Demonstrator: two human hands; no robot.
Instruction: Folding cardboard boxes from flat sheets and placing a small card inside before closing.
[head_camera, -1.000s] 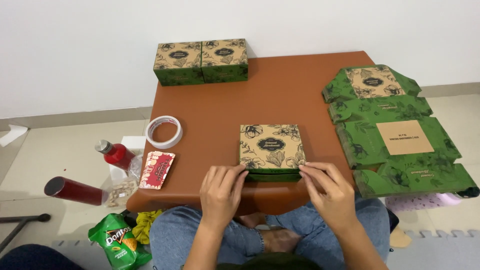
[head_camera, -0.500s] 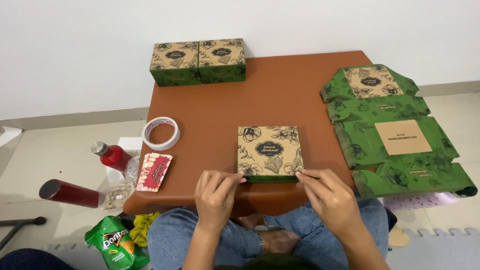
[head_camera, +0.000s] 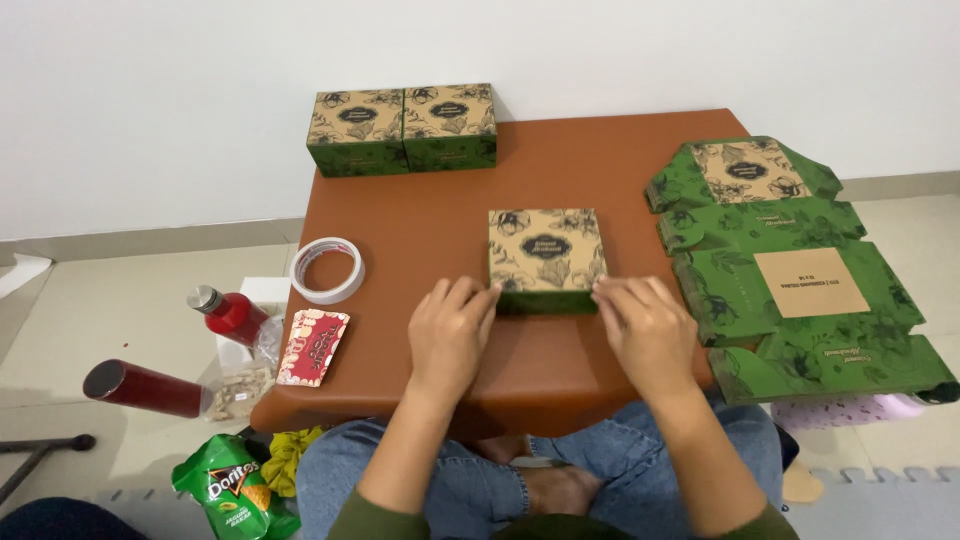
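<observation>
Both hands press the near front of a green and tan cardboard box on the brown table. The left hand and right hand keep fingers loosely extended, fingertips touching the box, gripping nothing.

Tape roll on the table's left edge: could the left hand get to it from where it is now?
Probably yes. The tape roll lies flat near the table's left edge, up and left of the left hand, which rests at the box's front corner. Only bare tabletop lies between them.
</observation>
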